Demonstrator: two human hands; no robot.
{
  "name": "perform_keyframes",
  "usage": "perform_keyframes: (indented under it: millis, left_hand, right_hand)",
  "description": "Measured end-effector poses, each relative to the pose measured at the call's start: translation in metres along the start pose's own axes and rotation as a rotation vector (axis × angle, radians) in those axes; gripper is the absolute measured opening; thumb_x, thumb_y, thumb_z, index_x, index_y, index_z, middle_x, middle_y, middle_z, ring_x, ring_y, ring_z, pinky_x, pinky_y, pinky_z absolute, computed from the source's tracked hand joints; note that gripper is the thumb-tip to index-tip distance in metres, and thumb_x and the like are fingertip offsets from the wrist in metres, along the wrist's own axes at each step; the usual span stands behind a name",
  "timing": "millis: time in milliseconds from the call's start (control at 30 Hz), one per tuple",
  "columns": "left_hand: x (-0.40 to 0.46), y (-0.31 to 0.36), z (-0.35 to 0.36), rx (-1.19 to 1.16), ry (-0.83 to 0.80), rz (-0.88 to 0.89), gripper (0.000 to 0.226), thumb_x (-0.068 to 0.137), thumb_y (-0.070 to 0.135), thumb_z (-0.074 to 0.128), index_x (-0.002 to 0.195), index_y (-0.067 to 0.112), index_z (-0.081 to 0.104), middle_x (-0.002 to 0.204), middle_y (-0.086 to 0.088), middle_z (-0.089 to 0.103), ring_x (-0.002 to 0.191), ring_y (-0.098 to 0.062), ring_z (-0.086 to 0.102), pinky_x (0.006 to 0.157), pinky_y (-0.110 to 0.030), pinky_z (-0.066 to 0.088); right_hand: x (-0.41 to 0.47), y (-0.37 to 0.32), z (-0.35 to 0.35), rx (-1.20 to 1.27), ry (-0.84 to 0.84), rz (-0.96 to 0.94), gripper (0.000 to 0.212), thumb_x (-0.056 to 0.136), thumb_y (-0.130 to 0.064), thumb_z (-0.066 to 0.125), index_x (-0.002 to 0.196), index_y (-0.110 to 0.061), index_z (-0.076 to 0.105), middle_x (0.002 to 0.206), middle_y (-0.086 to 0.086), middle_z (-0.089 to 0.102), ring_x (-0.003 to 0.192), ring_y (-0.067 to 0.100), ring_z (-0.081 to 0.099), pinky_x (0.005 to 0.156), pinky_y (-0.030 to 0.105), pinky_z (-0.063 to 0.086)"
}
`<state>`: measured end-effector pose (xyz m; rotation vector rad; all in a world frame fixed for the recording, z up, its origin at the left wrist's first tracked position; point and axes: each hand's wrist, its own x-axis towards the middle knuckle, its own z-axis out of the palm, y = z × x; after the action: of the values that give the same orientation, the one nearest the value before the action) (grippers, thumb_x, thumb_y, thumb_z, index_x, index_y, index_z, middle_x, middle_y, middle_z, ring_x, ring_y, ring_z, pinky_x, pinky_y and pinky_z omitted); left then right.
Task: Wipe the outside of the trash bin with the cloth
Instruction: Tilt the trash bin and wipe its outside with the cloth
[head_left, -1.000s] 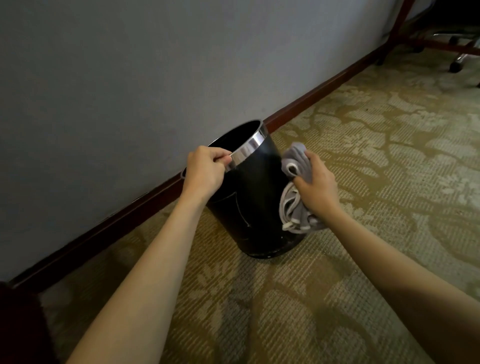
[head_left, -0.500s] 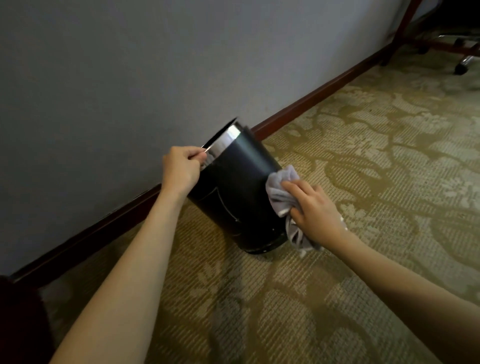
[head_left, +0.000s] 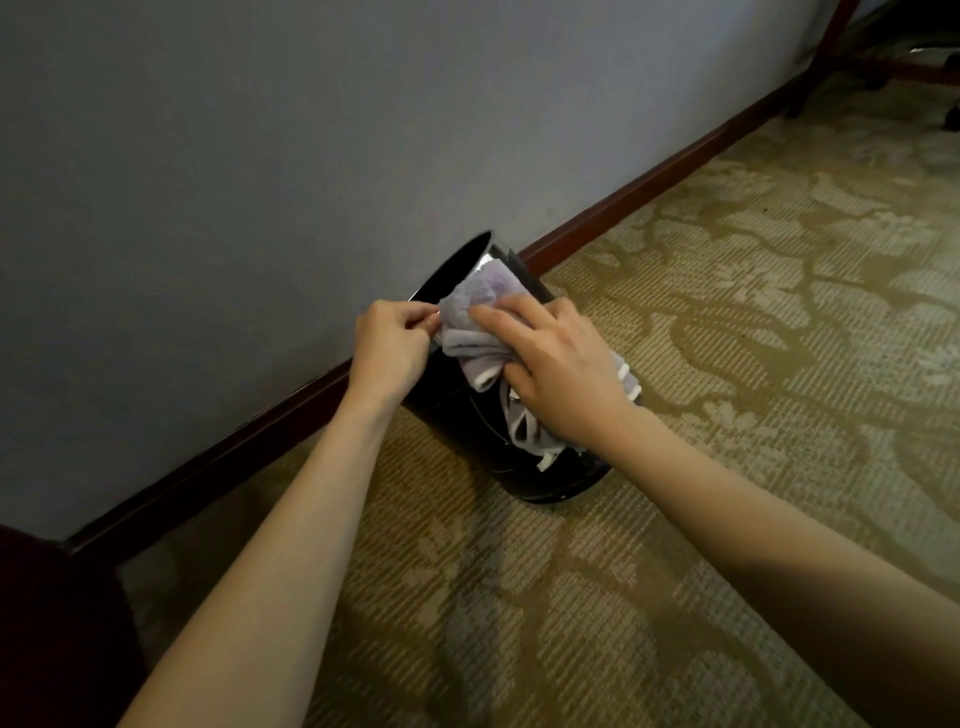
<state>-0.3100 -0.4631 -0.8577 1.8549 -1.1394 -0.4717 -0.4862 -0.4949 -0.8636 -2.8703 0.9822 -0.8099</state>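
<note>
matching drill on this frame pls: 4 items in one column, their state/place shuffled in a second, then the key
Column 1
1. trash bin
2. cloth
3. left hand
4. right hand

Column 2
A. spread over the cloth, pressing it on the bin's side near the rim
B. black, tilted toward the wall, base edge on the carpet
C. grey with white edging, bunched against the bin's outside
D. pinching the bin's rim at its near edge

Pairs: 1-B, 2-C, 3-D, 4-A
</note>
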Motion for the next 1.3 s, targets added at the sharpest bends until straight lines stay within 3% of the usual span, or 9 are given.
perform_keyframes:
  millis: [100,200,400,533,600,767,933,1133,1300]
  left_hand:
    - [0.000,0.000,-0.005,0.002,0.027,-0.021,0.017,0.087,0.015,0.062,0.098,0.013,0.075,0.084,0.000,0.071,0.093,-0.022,0.067,0.074,-0.022,0.043]
    - [0.002,-0.004,-0.011,-0.032,0.030,-0.099,0.021,0.089,0.018,0.061,0.106,0.013,0.073,0.103,-0.006,0.072,0.102,-0.026,0.064,0.094,-0.037,0.049]
    - [0.001,-0.008,-0.018,-0.073,0.014,-0.166,0.021,0.091,0.020,0.059,0.108,0.016,0.071,0.109,-0.003,0.070,0.103,-0.021,0.062,0.096,-0.042,0.048]
    - [-0.006,0.002,-0.009,-0.069,0.010,-0.116,0.016,0.090,0.019,0.059,0.085,0.026,0.074,0.087,0.014,0.069,0.076,0.001,0.059,0.065,-0.011,0.044]
    - [-0.009,0.009,-0.002,-0.061,-0.036,-0.088,0.021,0.087,0.020,0.058,0.072,0.020,0.073,0.075,0.003,0.071,0.070,-0.005,0.062,0.057,-0.020,0.048]
    - [-0.012,0.025,0.019,0.068,-0.048,0.006,0.028,0.082,0.028,0.056,0.071,0.006,0.069,0.068,-0.011,0.068,0.070,-0.028,0.066,0.072,-0.046,0.054]
    - [-0.005,0.020,0.011,-0.062,-0.106,-0.076,0.021,0.086,0.023,0.058,0.075,0.013,0.073,0.076,-0.003,0.072,0.070,-0.011,0.066,0.058,-0.024,0.051]
    - [-0.005,0.021,0.009,-0.136,-0.098,-0.108,0.024,0.089,0.018,0.055,0.077,0.008,0.073,0.072,-0.003,0.070,0.064,-0.006,0.063,0.056,-0.022,0.045]
    - [-0.005,0.031,0.020,-0.111,-0.066,-0.080,0.029,0.084,0.019,0.058,0.058,0.017,0.071,0.065,-0.007,0.066,0.070,-0.022,0.063,0.062,-0.032,0.050]
  right_hand:
    - [-0.020,0.004,0.002,-0.116,-0.097,-0.097,0.044,0.086,-0.022,0.058,0.130,-0.023,0.053,0.129,0.007,0.054,0.097,0.036,0.051,0.074,0.047,0.047]
    - [-0.055,0.020,0.009,-0.225,-0.222,-0.154,0.040,0.083,-0.023,0.062,0.123,-0.025,0.060,0.120,0.005,0.061,0.087,0.035,0.055,0.066,0.044,0.049]
    - [-0.098,0.059,0.012,-0.186,-0.304,-0.011,0.042,0.080,-0.020,0.065,0.122,-0.022,0.062,0.117,0.007,0.063,0.085,0.037,0.057,0.067,0.048,0.052]
    - [-0.083,0.069,0.014,-0.114,-0.212,0.167,0.044,0.083,-0.013,0.062,0.127,-0.019,0.058,0.122,0.011,0.059,0.084,0.036,0.054,0.073,0.048,0.048]
    - [-0.064,0.063,0.014,-0.038,-0.115,0.209,0.045,0.084,-0.010,0.060,0.129,-0.015,0.056,0.123,0.013,0.058,0.086,0.038,0.055,0.079,0.047,0.045]
    - [-0.026,0.033,0.011,0.070,0.068,0.155,0.047,0.085,-0.016,0.050,0.131,-0.017,0.054,0.125,0.009,0.056,0.087,0.036,0.052,0.073,0.048,0.047]
    - [-0.065,0.054,0.019,-0.021,-0.115,0.017,0.047,0.083,-0.013,0.057,0.129,-0.016,0.056,0.127,0.011,0.056,0.089,0.037,0.052,0.074,0.050,0.047]
    - [-0.118,0.108,0.032,-0.145,-0.353,0.386,0.050,0.093,-0.022,0.048,0.142,-0.025,0.039,0.139,0.002,0.046,0.100,0.034,0.052,0.088,0.043,0.042]
    - [-0.086,0.077,0.030,0.002,-0.112,0.381,0.048,0.088,-0.016,0.054,0.135,-0.019,0.049,0.130,0.007,0.053,0.095,0.037,0.052,0.082,0.047,0.045]
